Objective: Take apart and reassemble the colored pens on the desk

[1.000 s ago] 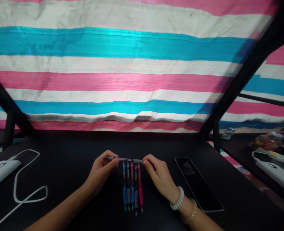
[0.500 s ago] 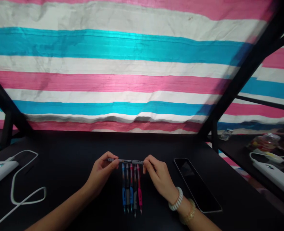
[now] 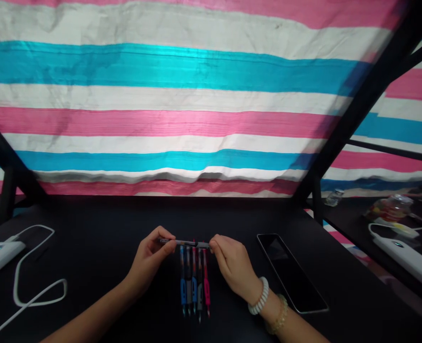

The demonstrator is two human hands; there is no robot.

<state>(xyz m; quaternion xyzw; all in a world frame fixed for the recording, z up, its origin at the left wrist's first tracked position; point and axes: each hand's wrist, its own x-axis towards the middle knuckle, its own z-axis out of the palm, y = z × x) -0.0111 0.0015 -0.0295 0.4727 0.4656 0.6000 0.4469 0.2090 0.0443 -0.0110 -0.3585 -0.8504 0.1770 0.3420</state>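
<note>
A grey pen (image 3: 187, 243) is held level between my two hands, just over the far ends of a row of pens. My left hand (image 3: 155, 252) pinches its left end between thumb and fingers. At the other end, the fingers of my right hand (image 3: 230, 259) are closed on the grey grip. Below lie several pens side by side, pointing toward me, among them a blue pen (image 3: 183, 286) at the left, a grey pen (image 3: 200, 293) and a pink pen (image 3: 207, 286) at the right.
A black phone (image 3: 291, 274) lies on the dark table (image 3: 118, 214) right of my right hand. At the left are a white device (image 3: 1, 259) and its white cable (image 3: 16, 281). Black frame bars (image 3: 343, 119) rise at both sides before a striped sheet (image 3: 182, 124).
My right hand has moved slightly left and its fingers are closed more tightly round the pen's end. The held pen sits a little lower, now overlapping the tips of the row.
</note>
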